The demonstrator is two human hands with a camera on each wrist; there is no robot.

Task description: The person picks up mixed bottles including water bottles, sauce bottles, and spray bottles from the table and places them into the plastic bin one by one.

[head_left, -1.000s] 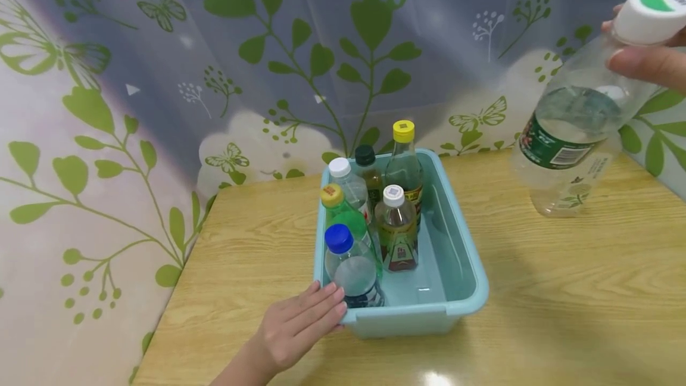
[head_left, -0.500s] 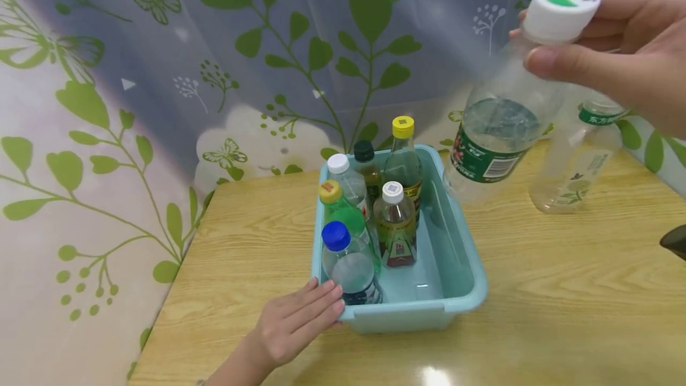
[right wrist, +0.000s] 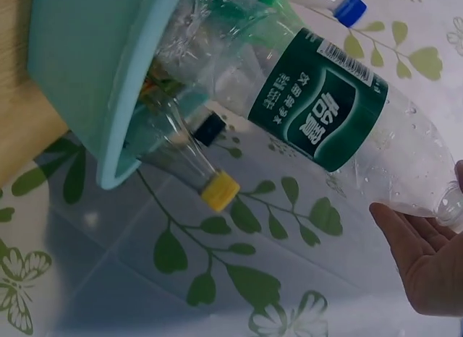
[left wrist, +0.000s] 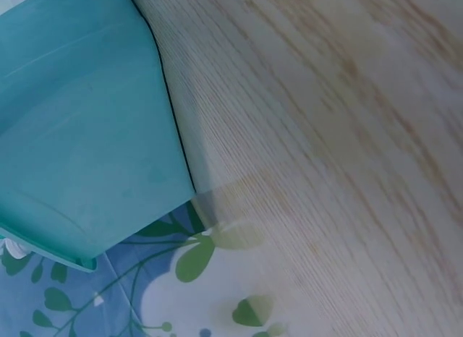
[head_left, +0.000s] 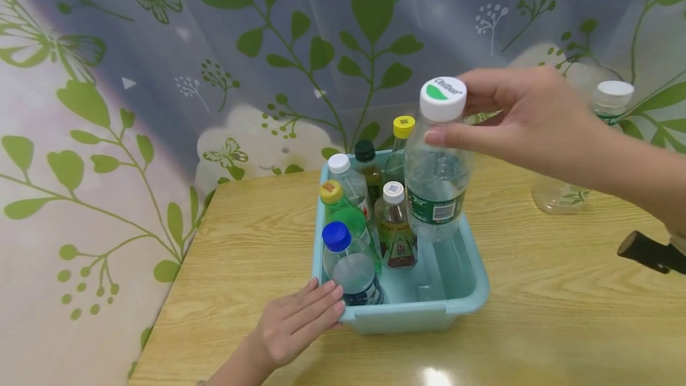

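My right hand [head_left: 530,118] holds a clear plastic water bottle [head_left: 436,165] by its neck, thumb in front, just under the white cap. A green label wraps the bottle, and its lower end hangs over the right side of a light blue plastic tub [head_left: 468,261]. In the right wrist view the label [right wrist: 322,98] shows large white characters. My left hand [head_left: 295,323] rests with straight fingers on the tub's near left corner, beside the blue-capped bottle [head_left: 351,270]. The left wrist view shows the tub's outer wall [left wrist: 87,127] but no hand.
Inside the tub stand several bottles, including a green one [head_left: 348,219], a white-capped brown-labelled one [head_left: 396,231] and a yellow-capped one [head_left: 404,128]. Another clear bottle [head_left: 613,97] stands on the wooden table [head_left: 257,225] behind my right arm. A patterned curtain [head_left: 300,46] hangs behind.
My right hand has carried the water bottle leftward from the right side to over the tub, turning it nearly upright and lowering it. My left hand has stayed on the tub's corner.
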